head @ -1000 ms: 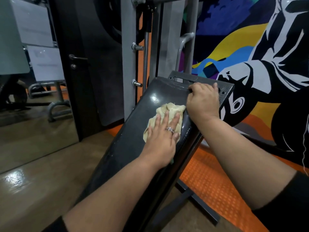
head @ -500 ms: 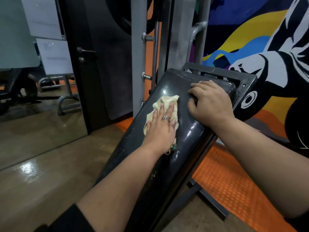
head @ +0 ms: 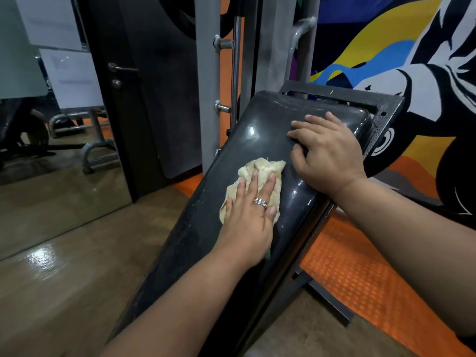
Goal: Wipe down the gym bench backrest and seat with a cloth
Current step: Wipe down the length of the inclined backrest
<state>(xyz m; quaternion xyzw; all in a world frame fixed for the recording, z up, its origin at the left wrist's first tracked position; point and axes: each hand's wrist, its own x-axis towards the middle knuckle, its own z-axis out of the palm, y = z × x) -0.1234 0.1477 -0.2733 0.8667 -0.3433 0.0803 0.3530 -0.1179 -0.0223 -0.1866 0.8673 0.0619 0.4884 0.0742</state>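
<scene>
A black padded backrest slopes up from the lower left to the upper right of the head view. A crumpled cream cloth lies on its middle. My left hand, with a ring on one finger, presses flat on the cloth with fingers spread. My right hand rests palm down on the pad's upper right part, fingers over the surface, beside the cloth. The seat is out of view below the frame.
A grey steel upright with pegs stands just behind the pad's left edge. The black metal mounting plate sticks out at the top. Orange rubber matting and the bench's floor bar lie to the right; a mirror and dark door stand left.
My left hand has slid the cloth down the pad, away from the top edge. My right hand has stayed on the upper right part. The camera has moved closer.
</scene>
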